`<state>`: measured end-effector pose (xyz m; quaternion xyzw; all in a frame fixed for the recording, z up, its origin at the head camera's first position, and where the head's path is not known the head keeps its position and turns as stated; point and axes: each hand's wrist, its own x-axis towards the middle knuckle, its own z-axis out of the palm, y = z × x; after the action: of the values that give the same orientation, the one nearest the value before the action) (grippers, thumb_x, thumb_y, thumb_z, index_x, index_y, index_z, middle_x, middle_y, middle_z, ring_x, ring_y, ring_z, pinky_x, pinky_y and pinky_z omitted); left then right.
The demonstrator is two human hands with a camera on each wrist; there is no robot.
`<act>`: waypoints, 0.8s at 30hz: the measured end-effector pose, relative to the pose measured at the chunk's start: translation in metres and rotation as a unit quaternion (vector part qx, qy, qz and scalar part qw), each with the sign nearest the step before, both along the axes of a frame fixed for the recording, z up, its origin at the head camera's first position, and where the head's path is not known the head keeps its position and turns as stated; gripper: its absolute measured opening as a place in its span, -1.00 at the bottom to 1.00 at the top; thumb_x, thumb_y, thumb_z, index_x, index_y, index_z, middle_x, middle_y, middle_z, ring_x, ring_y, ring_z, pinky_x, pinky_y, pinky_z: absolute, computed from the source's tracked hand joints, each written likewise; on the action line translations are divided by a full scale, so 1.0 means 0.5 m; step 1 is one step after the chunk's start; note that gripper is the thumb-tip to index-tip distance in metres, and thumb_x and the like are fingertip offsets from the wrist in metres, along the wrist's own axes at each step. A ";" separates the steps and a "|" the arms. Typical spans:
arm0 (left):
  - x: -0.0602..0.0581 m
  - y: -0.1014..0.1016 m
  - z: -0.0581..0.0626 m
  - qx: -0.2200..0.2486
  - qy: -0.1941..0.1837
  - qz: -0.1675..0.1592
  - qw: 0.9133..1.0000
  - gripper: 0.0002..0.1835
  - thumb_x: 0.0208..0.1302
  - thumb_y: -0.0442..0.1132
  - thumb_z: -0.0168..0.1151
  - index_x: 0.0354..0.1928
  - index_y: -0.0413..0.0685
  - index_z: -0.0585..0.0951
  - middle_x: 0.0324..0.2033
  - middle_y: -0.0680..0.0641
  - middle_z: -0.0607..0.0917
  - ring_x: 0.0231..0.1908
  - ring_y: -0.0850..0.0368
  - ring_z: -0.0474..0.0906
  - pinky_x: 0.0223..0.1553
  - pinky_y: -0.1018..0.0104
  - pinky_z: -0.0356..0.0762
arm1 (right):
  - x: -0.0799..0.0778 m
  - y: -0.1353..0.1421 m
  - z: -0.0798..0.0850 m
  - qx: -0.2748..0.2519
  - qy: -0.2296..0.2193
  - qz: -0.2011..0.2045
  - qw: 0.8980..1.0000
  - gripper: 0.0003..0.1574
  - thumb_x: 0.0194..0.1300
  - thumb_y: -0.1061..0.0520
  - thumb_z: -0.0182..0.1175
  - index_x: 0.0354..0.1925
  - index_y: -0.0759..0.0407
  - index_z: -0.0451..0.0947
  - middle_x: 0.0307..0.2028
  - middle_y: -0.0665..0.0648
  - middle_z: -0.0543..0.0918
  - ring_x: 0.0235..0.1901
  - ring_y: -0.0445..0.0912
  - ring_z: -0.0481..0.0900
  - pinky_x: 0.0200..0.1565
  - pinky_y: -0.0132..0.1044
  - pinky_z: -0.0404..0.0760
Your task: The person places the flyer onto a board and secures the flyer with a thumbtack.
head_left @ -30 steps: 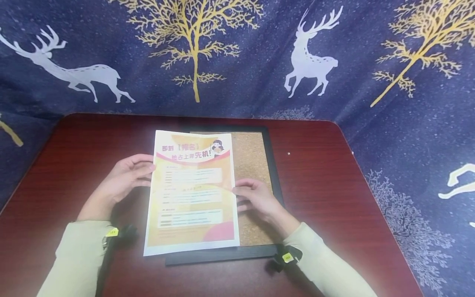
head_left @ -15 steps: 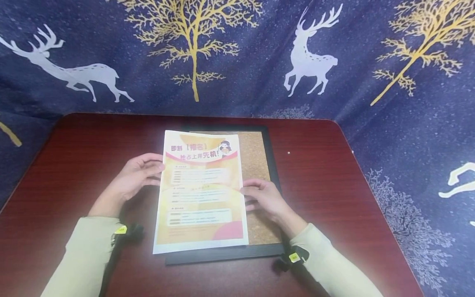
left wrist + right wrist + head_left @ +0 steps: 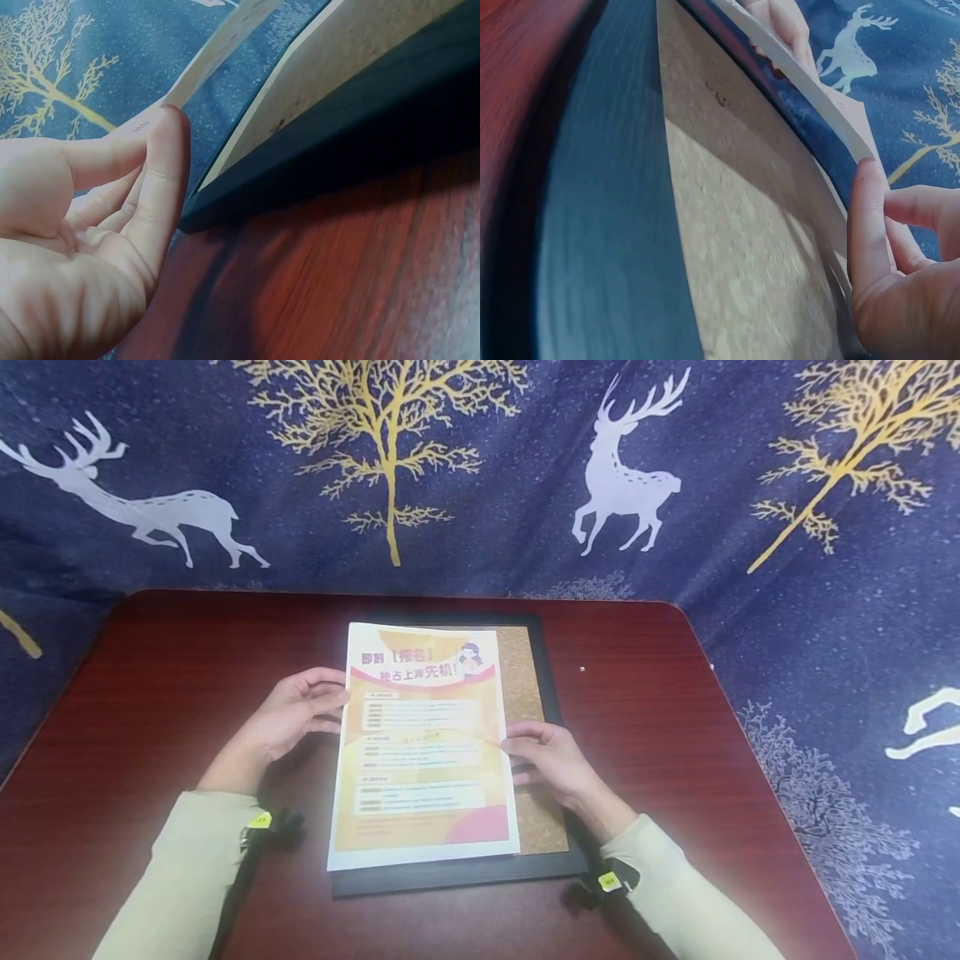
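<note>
A printed poster (image 3: 420, 752), yellow and pink with a white border, is held over a cork board (image 3: 531, 693). My left hand (image 3: 303, 714) pinches its left edge between thumb and fingers, seen close in the left wrist view, where the paper (image 3: 214, 60) rises thin and edge-on. At the right edge, my right hand (image 3: 551, 760) pinches the sheet. The right wrist view shows the paper (image 3: 817, 94) apart from the cork surface (image 3: 727, 202), casting a shadow on it. Most of the cork is hidden beneath the poster in the head view.
A dark frame (image 3: 457, 881) borders the cork board, which lies on a reddish-brown table (image 3: 660, 760). Behind the table hangs a blue cloth (image 3: 495, 510) with white deer and yellow trees. A small white speck (image 3: 582, 669) lies right of the board.
Both hands have carried the poster to the right, so it covers more of the cork and less of the table at left. The board has stayed in place.
</note>
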<state>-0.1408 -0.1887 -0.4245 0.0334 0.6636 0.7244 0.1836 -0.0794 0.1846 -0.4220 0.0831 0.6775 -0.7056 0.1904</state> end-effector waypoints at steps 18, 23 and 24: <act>-0.013 0.049 -0.008 -0.024 -0.007 0.003 1.000 -0.66 0.41 -0.38 0.23 0.16 -0.27 0.45 -0.22 0.03 0.75 -0.30 0.08 0.70 -0.24 0.15 0.72 | -0.001 0.043 0.006 0.014 0.008 -0.021 1.000 -0.67 0.29 0.34 0.26 0.02 0.43 0.59 -0.28 0.14 0.74 -0.41 -0.05 0.72 -0.36 -0.10 0.74; -0.016 0.065 -0.007 -0.021 -0.008 0.003 1.000 -0.61 0.41 -0.39 0.23 0.19 -0.36 0.41 -0.23 0.01 0.73 -0.33 0.10 0.69 -0.26 0.17 0.72 | -0.006 0.055 0.004 0.039 0.014 -0.022 0.999 -0.65 0.29 0.31 0.29 0.03 0.43 0.59 -0.26 0.14 0.74 -0.37 -0.05 0.72 -0.36 -0.11 0.74; -0.017 0.067 -0.007 -0.021 -0.009 0.004 1.000 -0.61 0.41 -0.39 0.22 0.19 -0.38 0.41 -0.23 0.01 0.73 -0.33 0.10 0.69 -0.26 0.17 0.72 | -0.007 0.057 0.003 0.046 0.015 -0.021 0.999 -0.64 0.29 0.30 0.29 0.04 0.42 0.59 -0.25 0.13 0.74 -0.37 -0.06 0.72 -0.36 -0.13 0.74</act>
<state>-0.1492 -0.1552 -0.4281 0.0203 0.6771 0.7113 0.1875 -0.0828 0.2133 -0.4203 0.0954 0.7103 -0.6785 0.1609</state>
